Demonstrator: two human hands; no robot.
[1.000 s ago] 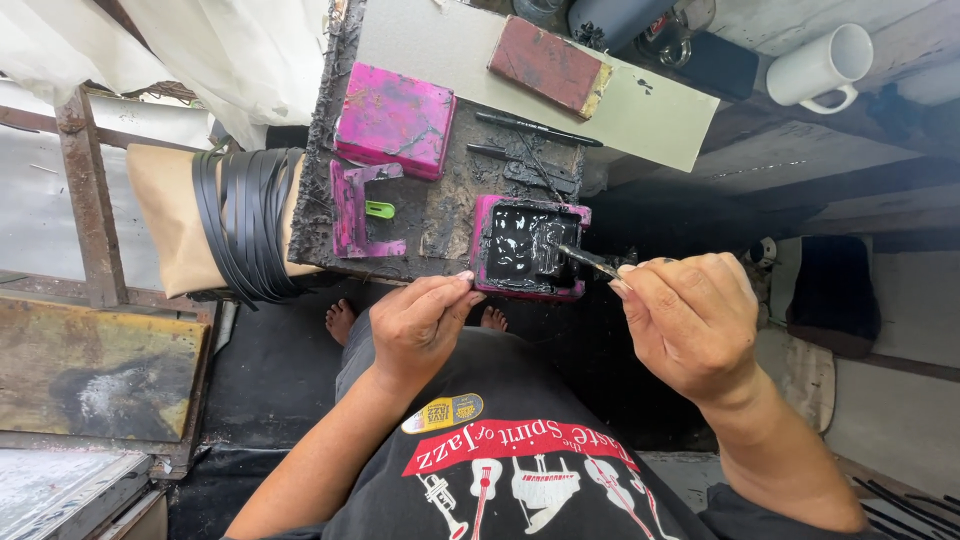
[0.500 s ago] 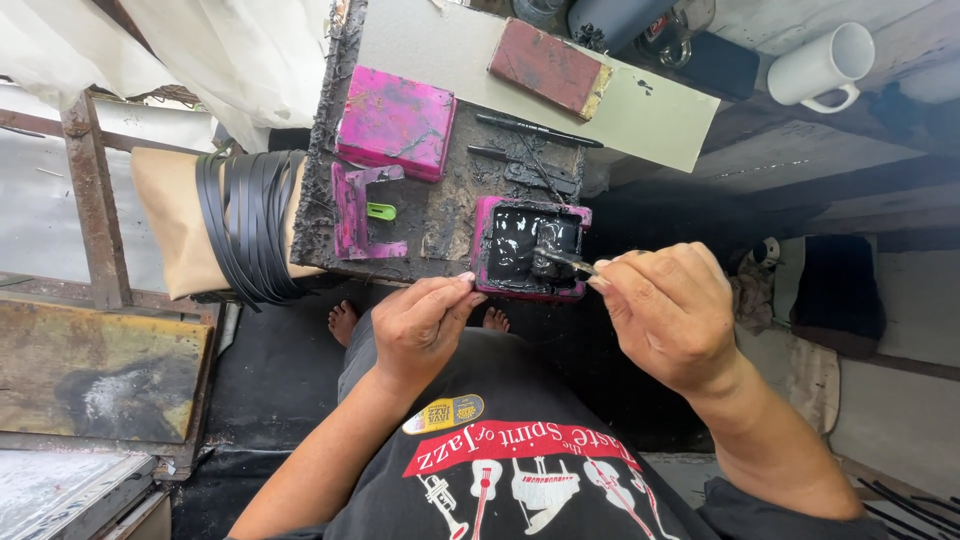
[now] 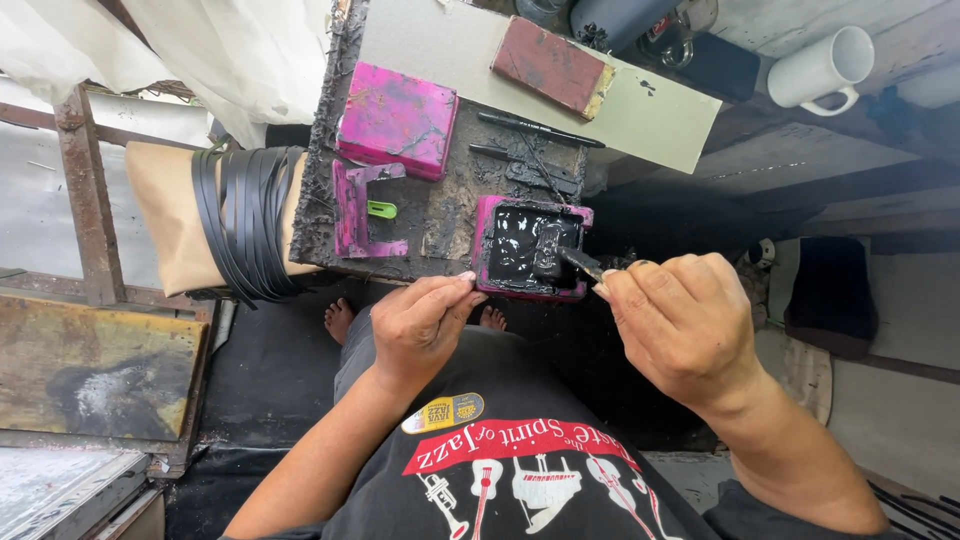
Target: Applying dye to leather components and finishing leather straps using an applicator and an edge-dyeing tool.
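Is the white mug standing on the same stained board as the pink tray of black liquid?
No, the white mug sits on a wooden ledge at upper right, well apart from the pink tray on the stained board.

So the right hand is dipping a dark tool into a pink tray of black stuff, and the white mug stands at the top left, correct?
Nearly. The head view shows the right hand dipping a dark tool into the pink tray of black stuff, but the white mug stands at the top right, not the top left.

Tray (image 3: 487,262) on bench (image 3: 440,215), block (image 3: 397,118) behind, straps (image 3: 245,222) left.
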